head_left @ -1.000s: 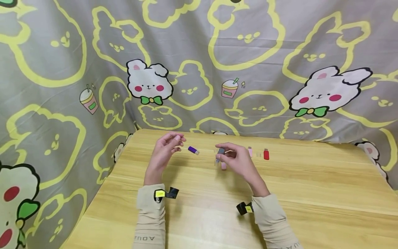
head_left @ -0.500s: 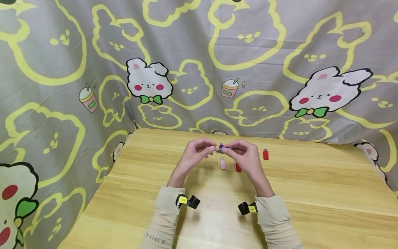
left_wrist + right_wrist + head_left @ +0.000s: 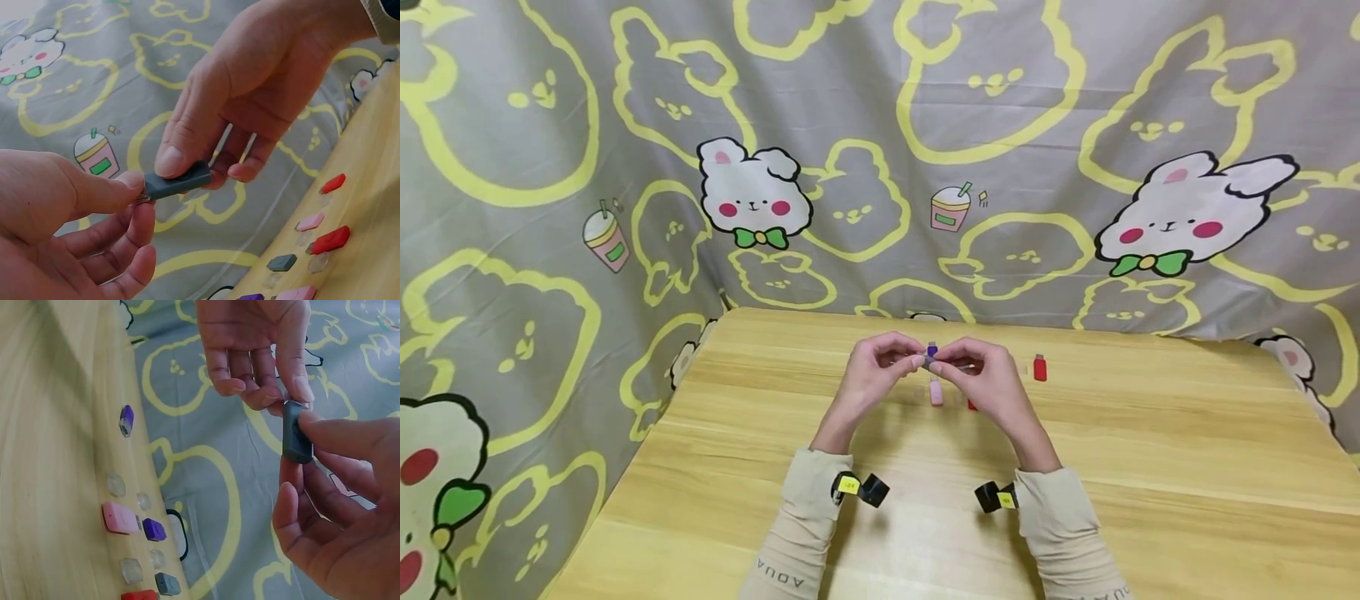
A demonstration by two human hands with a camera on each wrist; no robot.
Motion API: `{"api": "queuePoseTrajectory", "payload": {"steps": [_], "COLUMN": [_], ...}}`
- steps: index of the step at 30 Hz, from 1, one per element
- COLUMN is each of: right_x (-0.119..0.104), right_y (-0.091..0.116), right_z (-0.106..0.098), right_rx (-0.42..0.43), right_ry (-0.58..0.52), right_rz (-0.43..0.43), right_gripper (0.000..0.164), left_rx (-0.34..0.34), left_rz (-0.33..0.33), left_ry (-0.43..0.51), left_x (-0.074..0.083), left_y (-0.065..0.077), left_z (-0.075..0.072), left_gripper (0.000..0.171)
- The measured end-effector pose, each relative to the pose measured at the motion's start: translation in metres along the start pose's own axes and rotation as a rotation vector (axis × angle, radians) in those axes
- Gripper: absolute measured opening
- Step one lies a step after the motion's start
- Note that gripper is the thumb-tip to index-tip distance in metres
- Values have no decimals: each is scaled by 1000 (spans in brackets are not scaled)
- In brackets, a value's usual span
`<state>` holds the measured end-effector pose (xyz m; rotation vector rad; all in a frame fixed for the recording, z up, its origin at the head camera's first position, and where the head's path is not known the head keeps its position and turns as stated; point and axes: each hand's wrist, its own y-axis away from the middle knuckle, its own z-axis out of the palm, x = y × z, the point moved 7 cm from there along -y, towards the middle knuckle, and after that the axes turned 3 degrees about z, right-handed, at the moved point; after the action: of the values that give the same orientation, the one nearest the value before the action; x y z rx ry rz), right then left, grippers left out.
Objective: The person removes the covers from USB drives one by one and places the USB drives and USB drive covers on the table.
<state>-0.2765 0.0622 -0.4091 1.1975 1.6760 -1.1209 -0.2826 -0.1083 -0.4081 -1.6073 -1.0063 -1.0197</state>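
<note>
Above the table, my right hand point(image 3: 985, 362) pinches the body of a dark grey USB flash drive point(image 3: 294, 434) between thumb and fingers. My left hand point(image 3: 880, 367) meets it from the other side, thumb and fingertip pinching the drive's connector end point(image 3: 142, 199). A clear edge shows at that end, but the left fingertips cover most of it. In the right wrist view, a purple USB flash drive point(image 3: 127, 420) lies apart from the others with something clear over its end. A pink drive point(image 3: 936, 392) lies below the hands in the head view.
More flash drives lie on the wooden table point(image 3: 700, 467): a red one point(image 3: 1040, 367), a purple one point(image 3: 154, 529) and another grey one point(image 3: 167, 584). Clear caps point(image 3: 131, 570) lie beside them. A patterned curtain point(image 3: 850, 100) hangs behind the table.
My left hand, holding nothing visible one second ago, has moved right to the grey flash drive and now pinches its end. The right hand has turned the drive more sideways.
</note>
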Motion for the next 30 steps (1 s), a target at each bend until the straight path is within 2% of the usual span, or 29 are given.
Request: {"api": "queuePoseTrajectory", "payload": {"steps": [8, 17, 27, 30], "right_x": [-5, -9, -4, -1], "right_y": [0, 0, 2, 3], "right_z": [6, 6, 4, 0], "right_rx": [-80, -96, -109, -106], "right_ry": [93, 124, 117, 133], "right_rz": [-26, -68, -55, -27], "right_gripper": [9, 8, 8, 7], "left_rx": [1, -15, -20, 36], "left_rz": [27, 13, -17, -23], "left_ry": [-47, -66, -73, -45], "left_x": [2, -1, -2, -1], "left_y": [0, 0, 0, -1], "left_z": [1, -1, 0, -12], "left_gripper": [11, 9, 7, 11]}}
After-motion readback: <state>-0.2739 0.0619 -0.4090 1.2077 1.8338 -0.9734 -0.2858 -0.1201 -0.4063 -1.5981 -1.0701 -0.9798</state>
